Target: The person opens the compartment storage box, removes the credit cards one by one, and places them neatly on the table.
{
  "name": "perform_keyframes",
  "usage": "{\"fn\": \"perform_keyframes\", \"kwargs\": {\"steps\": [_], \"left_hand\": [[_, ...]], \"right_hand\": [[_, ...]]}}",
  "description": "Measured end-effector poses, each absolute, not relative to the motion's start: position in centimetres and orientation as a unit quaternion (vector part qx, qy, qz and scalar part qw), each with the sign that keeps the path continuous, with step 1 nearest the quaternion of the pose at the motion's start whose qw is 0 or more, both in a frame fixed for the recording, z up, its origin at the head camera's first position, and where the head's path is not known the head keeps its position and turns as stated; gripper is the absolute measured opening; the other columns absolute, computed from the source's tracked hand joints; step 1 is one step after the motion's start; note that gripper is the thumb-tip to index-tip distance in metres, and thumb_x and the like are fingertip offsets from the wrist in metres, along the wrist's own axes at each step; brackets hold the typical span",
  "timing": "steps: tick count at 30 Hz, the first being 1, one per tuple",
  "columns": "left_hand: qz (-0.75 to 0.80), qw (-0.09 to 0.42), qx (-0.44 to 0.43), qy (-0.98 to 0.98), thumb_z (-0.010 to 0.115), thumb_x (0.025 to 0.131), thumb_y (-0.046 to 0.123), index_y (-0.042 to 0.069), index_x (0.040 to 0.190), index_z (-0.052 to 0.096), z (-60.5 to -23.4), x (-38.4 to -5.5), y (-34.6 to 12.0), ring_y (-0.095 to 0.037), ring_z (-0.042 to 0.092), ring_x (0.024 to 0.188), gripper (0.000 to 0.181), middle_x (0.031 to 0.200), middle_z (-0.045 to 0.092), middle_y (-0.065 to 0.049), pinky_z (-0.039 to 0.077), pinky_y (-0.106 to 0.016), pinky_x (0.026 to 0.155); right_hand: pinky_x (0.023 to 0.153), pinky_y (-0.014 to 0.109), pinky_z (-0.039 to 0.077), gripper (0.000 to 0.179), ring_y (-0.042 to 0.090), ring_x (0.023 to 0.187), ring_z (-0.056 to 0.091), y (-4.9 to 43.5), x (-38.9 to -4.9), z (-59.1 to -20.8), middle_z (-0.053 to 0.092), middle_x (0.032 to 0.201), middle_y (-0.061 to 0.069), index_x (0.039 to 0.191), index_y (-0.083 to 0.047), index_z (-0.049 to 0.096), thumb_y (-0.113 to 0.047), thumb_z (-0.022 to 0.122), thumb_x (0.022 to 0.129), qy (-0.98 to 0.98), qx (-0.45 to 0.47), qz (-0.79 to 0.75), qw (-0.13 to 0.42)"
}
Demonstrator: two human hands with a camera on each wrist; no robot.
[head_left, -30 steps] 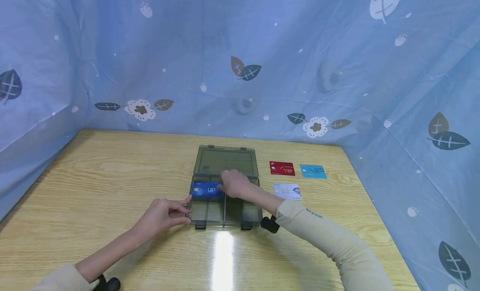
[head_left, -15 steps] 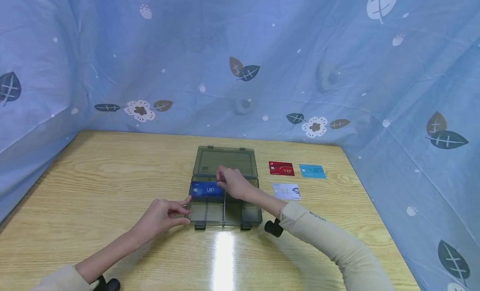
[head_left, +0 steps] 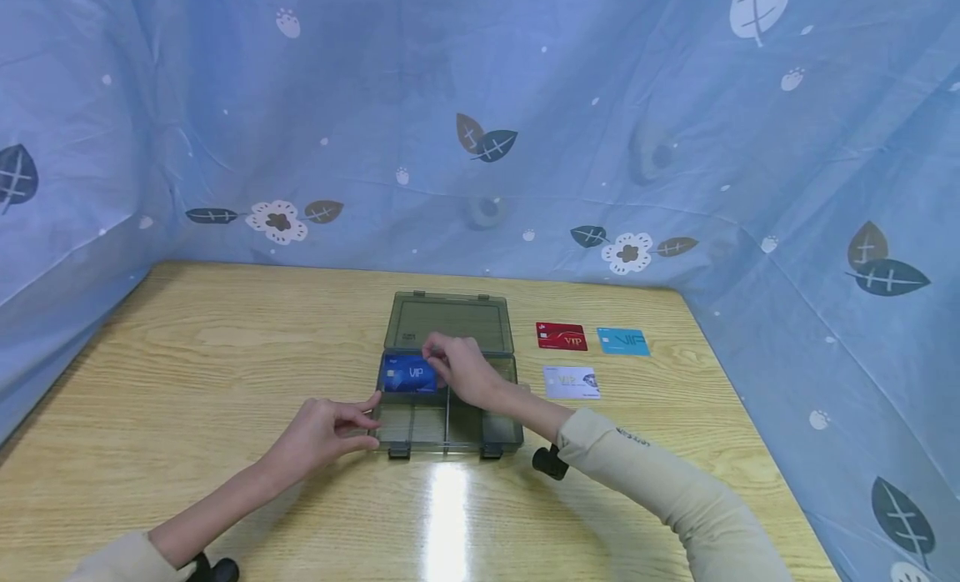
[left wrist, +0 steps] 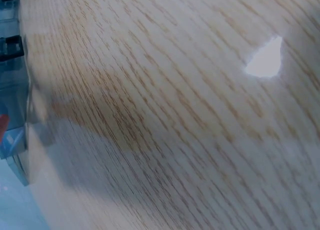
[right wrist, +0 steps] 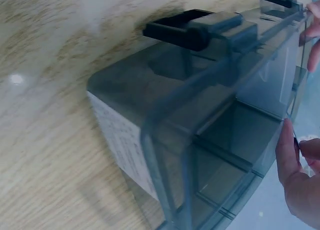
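Observation:
In the head view, my right hand (head_left: 467, 372) pinches the right end of a blue VIP card (head_left: 409, 373) between thumb and fingers. The card is over the left rear part of a dark translucent compartment box (head_left: 429, 425), its lid (head_left: 452, 322) folded back. My left hand (head_left: 327, 429) touches the box's left side with spread fingertips. In the right wrist view, the right hand's fingers (right wrist: 286, 155) hold a thin edge above the compartments. At that view's upper right edge, part of the left hand (right wrist: 314, 40) reaches the box rim.
Right of the box lie a red VIP card (head_left: 561, 336), a light blue card (head_left: 623, 341) and a white card (head_left: 572, 382) on the wooden table (head_left: 247, 340). A blue patterned cloth (head_left: 375, 107) surrounds the table's back and sides. Two latches (head_left: 399, 453) sit along the box's front.
My right hand has shifted slightly left with the blue card, whose face now tilts up a little more. The left hand stays at the box's left side.

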State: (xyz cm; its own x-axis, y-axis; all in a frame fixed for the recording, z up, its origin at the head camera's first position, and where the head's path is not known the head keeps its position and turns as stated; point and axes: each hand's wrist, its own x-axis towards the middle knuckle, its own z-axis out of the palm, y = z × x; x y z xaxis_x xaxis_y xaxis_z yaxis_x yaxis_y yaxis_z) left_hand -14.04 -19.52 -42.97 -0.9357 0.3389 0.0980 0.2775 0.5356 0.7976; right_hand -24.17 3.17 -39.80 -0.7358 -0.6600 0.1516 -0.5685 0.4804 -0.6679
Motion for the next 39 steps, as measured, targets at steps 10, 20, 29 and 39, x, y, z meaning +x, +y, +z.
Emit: {"fn": "perform_keyframes", "kwargs": {"steps": [10,20,29,39], "left_hand": [[0.447,0.031,0.177,0.876,0.08,0.075,0.01,-0.001,0.092,0.074,-43.0,-14.1,-19.6,-0.027,0.068,0.094,0.021,0.123,0.058,-0.024,0.058,-0.022,0.074],[0.447,0.034,0.176,0.876,0.08,0.075,0.01,0.0,0.093,0.074,-43.0,-14.1,-19.5,-0.03,0.067,0.097,0.021,0.125,0.056,-0.024,0.058,-0.023,0.076],[0.459,0.04,0.173,0.871,0.08,0.075,0.01,-0.001,0.091,0.074,-42.9,-14.0,-19.5,-0.031,0.065,0.101,0.02,0.125,0.056,-0.025,0.058,-0.025,0.078],[0.455,0.037,0.176,0.872,0.08,0.075,0.009,-0.001,0.092,0.074,-42.9,-14.0,-19.6,-0.03,0.066,0.098,0.02,0.126,0.055,-0.025,0.058,-0.023,0.076]], "right_hand": [[0.064,0.017,0.057,0.031,0.016,0.075,0.07,3.5,-24.4,-39.8,0.068,0.108,0.015,0.108,-0.001,0.068,-0.006,0.078,0.08,0.861,-0.319,-0.379,0.119],[0.063,0.024,0.059,0.037,0.018,0.079,0.071,4.1,-24.6,-40.2,0.067,0.102,0.012,0.112,-0.005,0.071,-0.006,0.081,0.076,0.851,-0.239,-0.444,0.148],[0.079,0.037,0.06,0.039,0.019,0.086,0.069,6.2,-24.9,-39.9,0.06,0.109,0.018,0.119,0.004,0.064,0.007,0.072,0.081,0.761,-0.143,-0.597,0.211],[0.094,0.048,0.052,0.044,0.02,0.104,0.065,10.2,-25.6,-39.5,0.056,0.128,0.018,0.129,0.0,0.059,0.001,0.069,0.087,0.732,-0.145,-0.622,0.238]]}}
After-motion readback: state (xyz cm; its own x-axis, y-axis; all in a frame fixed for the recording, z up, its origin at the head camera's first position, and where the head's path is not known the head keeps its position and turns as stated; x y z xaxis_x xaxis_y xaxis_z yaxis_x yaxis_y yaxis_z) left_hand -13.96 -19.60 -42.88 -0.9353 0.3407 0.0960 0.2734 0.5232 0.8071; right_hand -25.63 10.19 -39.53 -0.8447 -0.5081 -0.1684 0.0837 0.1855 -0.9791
